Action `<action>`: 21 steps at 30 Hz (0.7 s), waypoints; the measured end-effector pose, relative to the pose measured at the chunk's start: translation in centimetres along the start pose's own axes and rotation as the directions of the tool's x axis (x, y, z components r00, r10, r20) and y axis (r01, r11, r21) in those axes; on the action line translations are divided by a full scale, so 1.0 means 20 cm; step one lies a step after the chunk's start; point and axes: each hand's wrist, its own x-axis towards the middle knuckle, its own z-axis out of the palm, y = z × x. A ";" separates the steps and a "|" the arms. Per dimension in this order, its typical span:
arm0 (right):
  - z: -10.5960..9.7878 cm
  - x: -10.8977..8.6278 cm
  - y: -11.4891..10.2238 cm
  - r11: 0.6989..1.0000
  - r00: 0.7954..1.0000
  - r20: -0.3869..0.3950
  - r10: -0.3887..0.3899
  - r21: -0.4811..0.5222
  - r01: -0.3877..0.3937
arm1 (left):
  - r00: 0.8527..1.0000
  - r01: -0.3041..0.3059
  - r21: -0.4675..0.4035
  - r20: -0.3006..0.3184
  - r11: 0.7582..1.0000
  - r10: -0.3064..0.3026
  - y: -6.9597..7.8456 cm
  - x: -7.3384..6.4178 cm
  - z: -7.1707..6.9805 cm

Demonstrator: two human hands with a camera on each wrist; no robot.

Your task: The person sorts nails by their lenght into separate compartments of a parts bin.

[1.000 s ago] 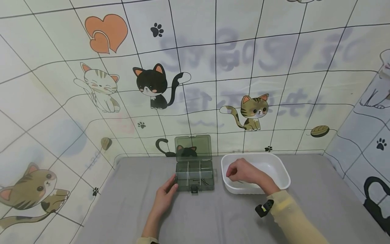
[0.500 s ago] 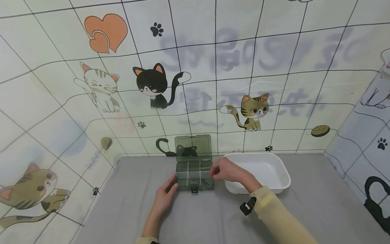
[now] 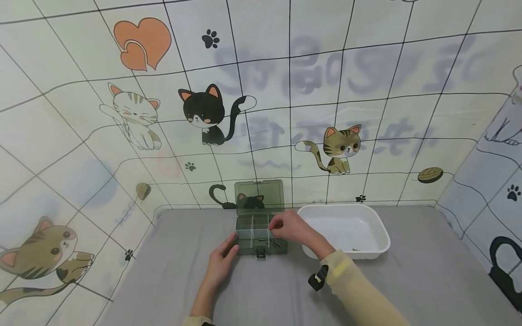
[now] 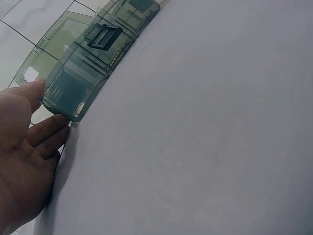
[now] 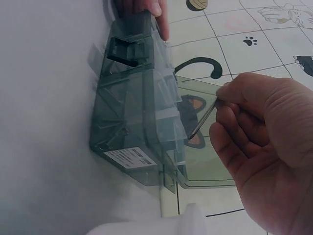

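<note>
A green see-through compartment box stands on the table with its lid raised against the wall. My left hand holds the box's left end; the left wrist view shows thumb and fingertips at its corner. Over the box's right-hand compartments is my right hand. In the right wrist view its thumb and finger pinch a thin nail, pointing down toward the open compartments. Several dark, thin nails lie in the front right compartment.
A white tray stands right of the box, with a small dark piece near its front edge. Grey cloth covers the table. Behind rises a cat-printed fabric wall.
My right hand has moved left from the white tray to above the compartment box. The left hand and the box have stayed in place.
</note>
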 end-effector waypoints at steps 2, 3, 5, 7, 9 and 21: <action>0.01 0.00 0.00 1.000 1.000 -0.010 0.001 0.014 -0.001 | 1.000 -0.001 0.002 0.001 1.000 0.001 0.00 0.00 0.00; 0.01 0.00 0.01 1.000 1.000 -0.013 0.000 0.019 0.000 | 1.000 0.000 0.004 0.003 1.000 0.000 0.00 0.00 0.00; 0.02 0.00 0.01 1.000 1.000 -0.016 0.004 0.026 -0.004 | 1.000 0.007 0.009 0.009 1.000 -0.007 0.00 0.00 0.00; 0.02 0.00 0.01 1.000 1.000 -0.012 0.009 0.021 -0.009 | 1.000 0.010 0.016 0.016 1.000 -0.011 0.00 0.00 0.00; 0.02 0.00 0.01 1.000 1.000 -0.004 0.018 0.007 -0.018 | 1.000 0.018 0.014 0.021 1.000 -0.019 0.00 0.00 0.00; -0.04 -0.05 0.04 1.000 0.999 -0.041 -0.010 -0.025 0.009 | 0.999 0.023 0.027 0.022 0.999 -0.024 0.00 0.00 -0.01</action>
